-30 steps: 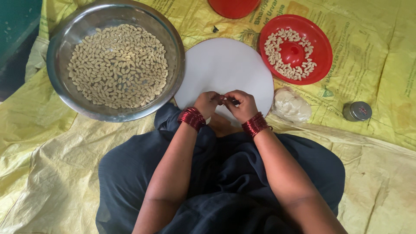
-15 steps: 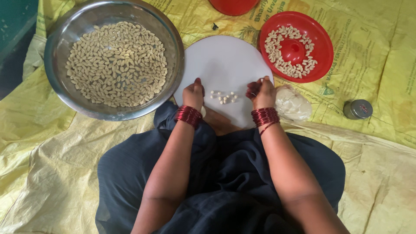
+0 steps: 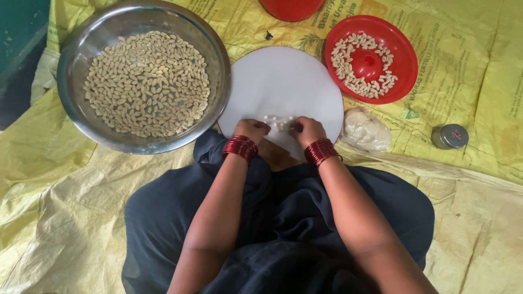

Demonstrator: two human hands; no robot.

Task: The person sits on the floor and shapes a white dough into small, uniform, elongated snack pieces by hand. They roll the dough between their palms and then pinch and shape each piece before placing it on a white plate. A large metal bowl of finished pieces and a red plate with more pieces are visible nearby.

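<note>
A yellow sheet covers the floor. Both hands, left hand and right hand, curl over kernels on the white board; whether the fingers grip cannot be told.

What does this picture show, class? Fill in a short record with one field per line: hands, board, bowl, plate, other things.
hands: left hand and right hand rest on the board's near edge, either side of a few pale pieces
board: round white board
bowl: steel bowl of pale nuts, on the left
plate: red plate with a ring of pieces
other things: white lump, small tin, yellow sheet
</note>
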